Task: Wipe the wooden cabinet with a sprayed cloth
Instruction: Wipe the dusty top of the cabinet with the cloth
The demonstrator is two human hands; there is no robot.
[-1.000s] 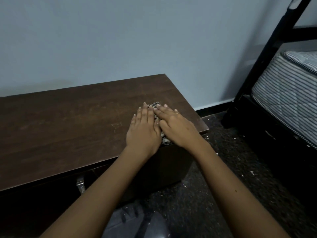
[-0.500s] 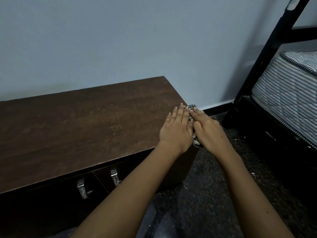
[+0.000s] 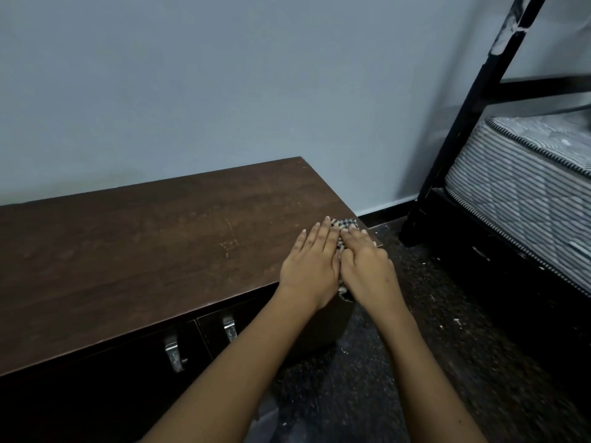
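Here, a plain pale wall (image 3: 224,91) fills the upper part of the view, its foot marked by a dark skirting strip beside the floor (image 3: 431,330), which is dark, speckled and flecked with pale bits. Below the wall runs the wooden cabinet (image 3: 144,251), its brown top cut off at the left edge of the view and carrying faint pale scratches near the middle. Its front is deep in shadow; two metal handles (image 3: 174,351) catch a little light, and the rest of the doors or drawers cannot be made out. On the right stands a black bed frame (image 3: 460,123), its post leaning out of the top of the view, with a striped mattress (image 3: 527,187) cut off at the right edge. Both bare forearms reach in from the bottom. The left hand (image 3: 311,266) lies flat, palm down, fingers straight and close together, on the cabinet's right end. The right hand (image 3: 366,266) lies just beside it, touching it, also flat with fingers extended. Under them is the checked cloth (image 3: 347,223), at the cabinet's near right corner; only a patch past the fingertips and a scrap at the front edge show, the rest hidden beneath the hands.
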